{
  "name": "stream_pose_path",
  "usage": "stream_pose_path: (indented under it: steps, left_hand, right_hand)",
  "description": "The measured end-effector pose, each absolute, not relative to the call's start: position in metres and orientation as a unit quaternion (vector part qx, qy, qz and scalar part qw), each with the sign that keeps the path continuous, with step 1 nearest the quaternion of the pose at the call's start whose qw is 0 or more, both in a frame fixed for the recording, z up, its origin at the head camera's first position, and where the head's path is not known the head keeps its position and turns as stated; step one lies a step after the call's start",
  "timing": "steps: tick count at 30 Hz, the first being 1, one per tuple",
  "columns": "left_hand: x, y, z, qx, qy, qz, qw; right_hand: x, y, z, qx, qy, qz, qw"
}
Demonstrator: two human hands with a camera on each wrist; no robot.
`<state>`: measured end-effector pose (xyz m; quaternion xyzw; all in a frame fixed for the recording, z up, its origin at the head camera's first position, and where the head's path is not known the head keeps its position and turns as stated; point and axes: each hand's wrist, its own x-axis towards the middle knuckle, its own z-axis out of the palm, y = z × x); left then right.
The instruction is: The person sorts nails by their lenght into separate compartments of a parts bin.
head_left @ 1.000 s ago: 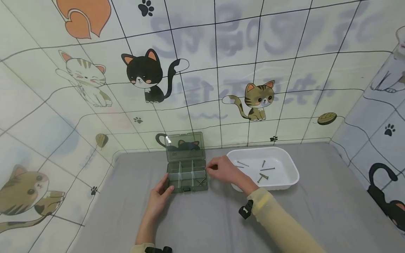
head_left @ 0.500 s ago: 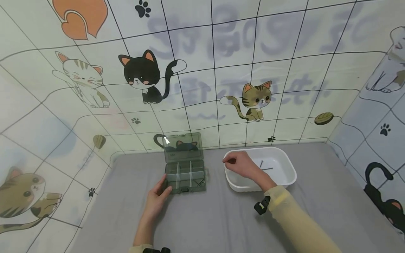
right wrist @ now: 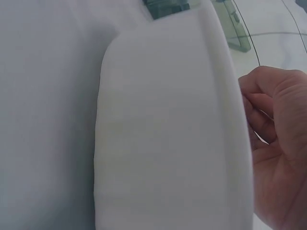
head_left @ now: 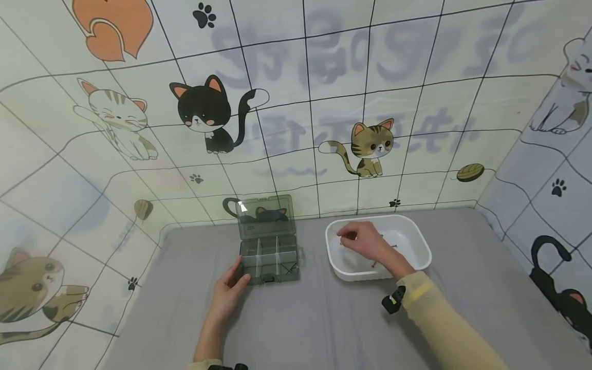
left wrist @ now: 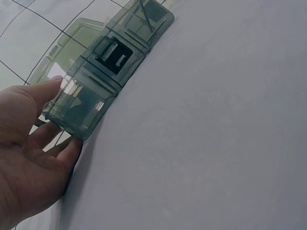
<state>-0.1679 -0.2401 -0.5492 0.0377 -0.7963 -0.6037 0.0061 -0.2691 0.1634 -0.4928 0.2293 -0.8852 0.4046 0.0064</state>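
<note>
A green see-through compartment box (head_left: 270,280) stands with its lid raised at the back of the table. Thin screws or nails (head_left: 291,268) lie in its front right compartment. My left hand (head_left: 227,293) grips the box's front left corner; in the left wrist view its thumb (left wrist: 47,90) lies on the near face, fingers behind and below. My right hand (head_left: 367,241) is over the left part of a white tray (head_left: 418,246), fingers curled and fingertips together. Behind the tray wall in the right wrist view, those fingertips are partly hidden, so whether they pinch anything is unclear.
A few screws (head_left: 390,245) show in the tray around the right hand; the rest are covered by it. Grey cloth (head_left: 319,318) covers the table. A cat-printed curtain (head_left: 296,128) hangs close behind the box and tray.
My right hand has moved right from the box's right edge to over the tray, dipping toward its inside. The left hand keeps its grip on the box.
</note>
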Motion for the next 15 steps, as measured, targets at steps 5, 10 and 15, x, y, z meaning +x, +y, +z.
stream_pose_path:
  steps: [5, 10, 15]
  left_hand:
    - [-0.167, -0.24, -0.548, 0.039, -0.8, -0.599, 0.005]
    - [-0.166, -0.24, -0.547, 0.037, -0.805, -0.592, 0.003]
    - [-0.167, -0.239, -0.547, 0.038, -0.804, -0.594, 0.0]
  right_hand:
    - [-0.273, 0.17, -0.496, 0.203, -0.891, 0.406, -0.006]
    - [-0.276, 0.177, -0.502, 0.177, -0.896, 0.407, 0.005]
    - [-0.28, 0.184, -0.508, 0.159, -0.9, 0.406, 0.014]
